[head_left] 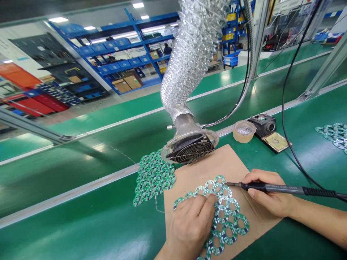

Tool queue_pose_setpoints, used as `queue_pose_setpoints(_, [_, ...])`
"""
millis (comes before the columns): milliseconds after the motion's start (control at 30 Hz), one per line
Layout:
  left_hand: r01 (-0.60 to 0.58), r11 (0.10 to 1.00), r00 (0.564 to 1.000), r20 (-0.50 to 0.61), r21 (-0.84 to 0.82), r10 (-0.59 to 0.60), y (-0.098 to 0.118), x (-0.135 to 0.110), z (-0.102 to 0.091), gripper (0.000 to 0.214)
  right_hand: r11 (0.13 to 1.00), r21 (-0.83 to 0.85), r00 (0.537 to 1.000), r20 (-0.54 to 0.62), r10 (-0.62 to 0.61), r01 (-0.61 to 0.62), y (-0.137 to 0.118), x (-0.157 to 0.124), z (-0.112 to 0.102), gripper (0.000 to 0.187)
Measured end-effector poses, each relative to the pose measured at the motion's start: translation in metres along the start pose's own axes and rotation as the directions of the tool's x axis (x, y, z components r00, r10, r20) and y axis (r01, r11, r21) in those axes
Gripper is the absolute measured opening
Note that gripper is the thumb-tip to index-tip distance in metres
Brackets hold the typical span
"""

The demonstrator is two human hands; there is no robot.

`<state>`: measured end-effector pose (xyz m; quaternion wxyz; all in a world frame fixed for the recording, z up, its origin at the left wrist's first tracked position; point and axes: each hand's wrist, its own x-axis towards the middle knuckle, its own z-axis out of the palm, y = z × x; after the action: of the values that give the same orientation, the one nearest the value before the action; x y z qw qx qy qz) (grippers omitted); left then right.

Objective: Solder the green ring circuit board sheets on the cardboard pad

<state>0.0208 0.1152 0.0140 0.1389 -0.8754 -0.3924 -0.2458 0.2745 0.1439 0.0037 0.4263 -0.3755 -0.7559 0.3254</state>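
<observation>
My right hand (271,191) is closed round a soldering iron (282,188). The iron's tip points left and meets the upper right edge of a panel of ring-shaped green circuit boards (229,231). Resting on that panel, my left hand (191,224) has its fingers curled together just left of the tip. A thin solder wire (156,205) loops in from the left and runs under this hand; the grip on it is mostly hidden. The panel lies on a sheet of brown cardboard (225,162), partly covered by my left hand.
Over the cardboard hangs a fume extractor (192,148) on a silver duct (187,61). More ring boards (154,177) are stacked at left, others (334,133) far right. A tape roll (244,131) and iron stand (267,128) sit behind. The iron's cable (287,108) hangs at right.
</observation>
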Motion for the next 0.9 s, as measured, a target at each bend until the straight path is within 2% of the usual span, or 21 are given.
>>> queue_pose_setpoints(267, [0.006,1.0,0.999,0.046,0.019,-0.007,0.002,-0.002,0.004,0.023,1.0,-0.002,1.0,-0.003,-0.011,0.011,0.0,0.0,0.0,0.016])
queue_pose_setpoints(367, [0.02,1.0,0.999,0.03,0.011,-0.02,0.004,0.001,0.005,0.022,1.0,-0.008,1.0,0.011,-0.004,0.004,0.001,-0.001,-0.002,0.016])
queue_pose_setpoints(567, [0.141,0.989,0.989,-0.035,-0.049,-0.143,0.002,0.002,0.0,0.01,0.997,-0.077,0.999,-0.021,0.031,-0.032,0.0,-0.007,-0.004,0.018])
queue_pose_setpoints(700, [0.167,0.983,0.985,-0.035,-0.075,-0.17,-0.004,-0.006,-0.003,0.012,0.992,-0.117,0.999,-0.024,-0.038,0.035,-0.006,-0.01,0.004,0.023])
queue_pose_setpoints(900, [0.166,0.983,0.986,-0.013,-0.079,-0.167,-0.004,-0.009,0.002,0.015,0.967,-0.12,0.974,0.042,-0.221,0.225,-0.009,-0.008,0.014,0.035])
